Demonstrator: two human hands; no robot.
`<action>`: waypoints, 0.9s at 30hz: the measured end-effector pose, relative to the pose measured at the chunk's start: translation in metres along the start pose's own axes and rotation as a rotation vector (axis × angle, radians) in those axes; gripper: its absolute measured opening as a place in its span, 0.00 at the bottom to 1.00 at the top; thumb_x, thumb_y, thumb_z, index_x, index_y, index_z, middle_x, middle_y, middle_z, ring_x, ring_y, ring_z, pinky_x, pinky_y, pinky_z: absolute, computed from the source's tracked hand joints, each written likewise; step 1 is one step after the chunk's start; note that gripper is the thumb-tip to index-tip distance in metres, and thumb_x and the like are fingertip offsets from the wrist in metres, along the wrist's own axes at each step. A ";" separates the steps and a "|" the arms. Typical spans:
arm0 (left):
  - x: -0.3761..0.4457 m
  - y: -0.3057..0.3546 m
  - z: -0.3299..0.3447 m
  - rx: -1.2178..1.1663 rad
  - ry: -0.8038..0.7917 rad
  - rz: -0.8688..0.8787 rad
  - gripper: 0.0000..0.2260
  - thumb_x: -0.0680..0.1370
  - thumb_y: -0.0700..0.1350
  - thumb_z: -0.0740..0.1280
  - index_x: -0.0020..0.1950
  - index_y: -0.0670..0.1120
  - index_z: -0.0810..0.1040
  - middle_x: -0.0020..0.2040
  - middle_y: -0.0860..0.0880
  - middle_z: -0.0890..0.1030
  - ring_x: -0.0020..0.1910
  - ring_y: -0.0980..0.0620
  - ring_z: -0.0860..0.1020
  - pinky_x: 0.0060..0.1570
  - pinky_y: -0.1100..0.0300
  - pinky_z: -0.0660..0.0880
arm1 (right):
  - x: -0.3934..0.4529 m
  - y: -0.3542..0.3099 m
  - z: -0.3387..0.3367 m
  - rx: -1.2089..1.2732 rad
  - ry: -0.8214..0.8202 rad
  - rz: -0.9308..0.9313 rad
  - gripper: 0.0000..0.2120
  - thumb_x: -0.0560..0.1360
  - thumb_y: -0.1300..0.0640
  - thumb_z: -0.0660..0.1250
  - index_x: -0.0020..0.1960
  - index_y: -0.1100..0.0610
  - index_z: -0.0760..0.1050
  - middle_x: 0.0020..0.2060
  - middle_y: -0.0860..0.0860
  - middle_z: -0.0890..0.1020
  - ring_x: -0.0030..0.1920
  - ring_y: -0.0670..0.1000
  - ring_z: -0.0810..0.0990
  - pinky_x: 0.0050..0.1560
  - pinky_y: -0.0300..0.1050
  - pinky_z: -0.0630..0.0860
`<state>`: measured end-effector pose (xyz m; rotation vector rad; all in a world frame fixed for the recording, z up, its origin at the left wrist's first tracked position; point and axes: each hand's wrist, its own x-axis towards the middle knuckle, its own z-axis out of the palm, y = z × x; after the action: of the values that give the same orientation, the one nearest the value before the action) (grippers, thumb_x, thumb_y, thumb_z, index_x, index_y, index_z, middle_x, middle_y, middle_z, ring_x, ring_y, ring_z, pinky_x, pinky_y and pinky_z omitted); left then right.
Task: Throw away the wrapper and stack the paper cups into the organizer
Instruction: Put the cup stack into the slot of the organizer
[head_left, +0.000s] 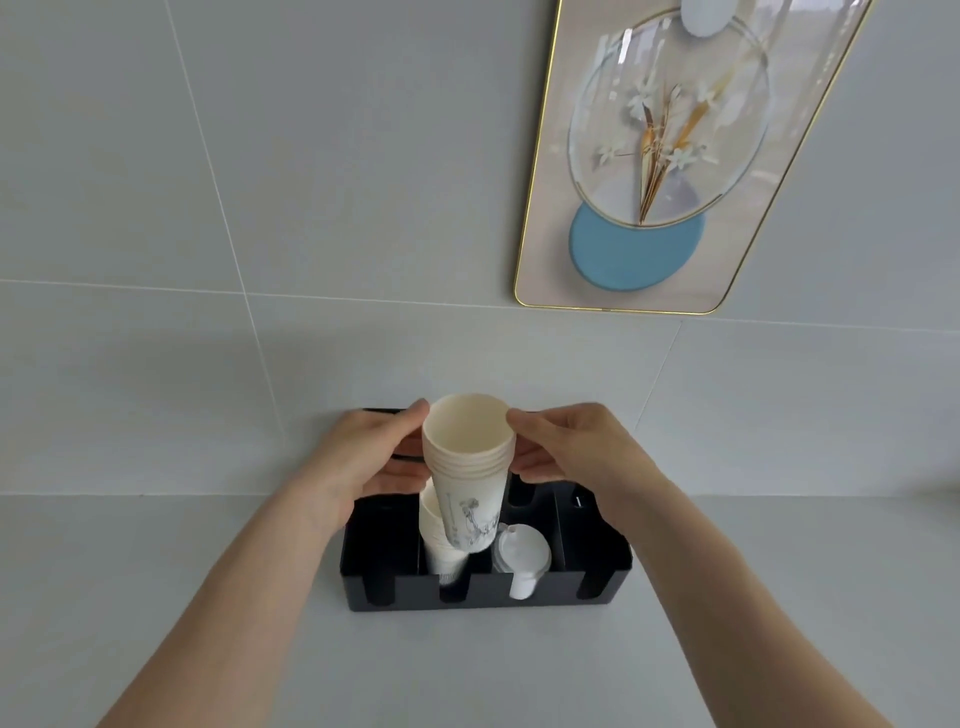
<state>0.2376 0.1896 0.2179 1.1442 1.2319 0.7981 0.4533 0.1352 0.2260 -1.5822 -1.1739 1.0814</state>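
Note:
A short stack of several nested white paper cups (470, 467), printed with a grey drawing, is held upright over the black organizer (597, 571). My left hand (363, 457) grips the stack from the left and my right hand (571, 447) from the right, near the rims. The stack's bottom hangs just above another stack of paper cups (441, 545) that stands in the organizer's second slot from the left. White plastic lids (522, 556) fill the slot to the right of it. No wrapper is in view.
The organizer stands on a pale grey counter (156, 597) against a grey tiled wall (260, 208). A gold-framed picture (675, 156) hangs on the wall at the upper right. The organizer's far left and far right slots look dark.

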 end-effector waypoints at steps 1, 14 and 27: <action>0.005 0.008 0.000 -0.007 0.013 0.014 0.16 0.79 0.53 0.70 0.48 0.40 0.85 0.39 0.43 0.87 0.34 0.47 0.85 0.32 0.59 0.85 | 0.006 -0.007 -0.001 0.017 0.017 -0.009 0.14 0.78 0.49 0.73 0.49 0.61 0.87 0.43 0.59 0.89 0.47 0.58 0.88 0.51 0.49 0.87; 0.053 -0.003 0.005 -0.007 0.083 -0.047 0.13 0.79 0.52 0.70 0.47 0.42 0.84 0.41 0.44 0.86 0.34 0.48 0.84 0.31 0.61 0.83 | 0.061 0.025 0.016 0.071 0.096 0.063 0.11 0.78 0.52 0.72 0.52 0.60 0.87 0.41 0.55 0.90 0.44 0.54 0.90 0.49 0.49 0.87; 0.081 -0.085 0.005 0.138 0.078 -0.175 0.06 0.79 0.39 0.69 0.53 0.43 0.85 0.50 0.43 0.87 0.47 0.45 0.86 0.42 0.56 0.84 | 0.071 0.090 0.043 -0.186 0.015 0.183 0.08 0.78 0.56 0.69 0.53 0.52 0.87 0.33 0.49 0.85 0.35 0.50 0.82 0.49 0.49 0.85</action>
<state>0.2490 0.2409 0.1121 1.1066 1.4496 0.6390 0.4450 0.1937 0.1185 -1.8688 -1.1645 1.0992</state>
